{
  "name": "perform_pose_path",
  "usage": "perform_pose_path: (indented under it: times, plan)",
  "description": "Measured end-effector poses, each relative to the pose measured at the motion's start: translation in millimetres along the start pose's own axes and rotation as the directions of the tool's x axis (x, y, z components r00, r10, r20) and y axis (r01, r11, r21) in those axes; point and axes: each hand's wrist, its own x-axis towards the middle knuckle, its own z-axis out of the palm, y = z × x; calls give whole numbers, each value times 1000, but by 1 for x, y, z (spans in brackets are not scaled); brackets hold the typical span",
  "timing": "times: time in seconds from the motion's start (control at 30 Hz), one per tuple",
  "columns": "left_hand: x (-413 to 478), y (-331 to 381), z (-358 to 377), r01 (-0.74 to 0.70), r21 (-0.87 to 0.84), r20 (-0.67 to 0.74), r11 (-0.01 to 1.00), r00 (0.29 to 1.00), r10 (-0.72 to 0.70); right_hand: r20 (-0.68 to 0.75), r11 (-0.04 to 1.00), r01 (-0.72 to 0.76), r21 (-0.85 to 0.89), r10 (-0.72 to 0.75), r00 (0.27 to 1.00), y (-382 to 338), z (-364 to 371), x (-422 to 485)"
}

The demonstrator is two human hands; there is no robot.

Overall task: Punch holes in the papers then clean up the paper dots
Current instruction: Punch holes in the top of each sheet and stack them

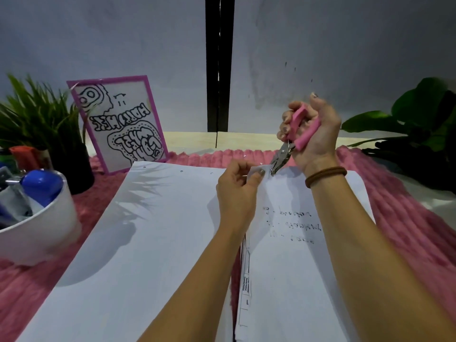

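Two white paper stacks lie on a pink fluffy cloth (pixel 407 218). The left stack (pixel 138 230) shows small punched holes along its far edge. My left hand (pixel 238 186) pinches the far left corner of the right stack (pixel 296 255), which bears faint handwriting, and lifts that corner. My right hand (pixel 313 129) grips the pink handles of a metal single-hole punch (pixel 286 150); its jaws sit at the lifted corner's edge. A few tiny paper dots (pixel 244 156) lie on the cloth just beyond the paper.
A white cup (pixel 42 230) with pens and a blue item stands at the left. Behind it are a potted grass plant (pixel 42 124) and a purple-framed drawing (pixel 121 124). A dark leafy plant (pixel 419 129) stands at the right, against the grey wall.
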Motion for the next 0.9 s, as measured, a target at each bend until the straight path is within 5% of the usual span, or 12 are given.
perform_pose_path:
  times: [0.9]
  plan:
    - [2, 7, -2, 50, -34, -19, 998, 999, -51, -252, 995, -90, 40, 97, 963, 16, 17, -2]
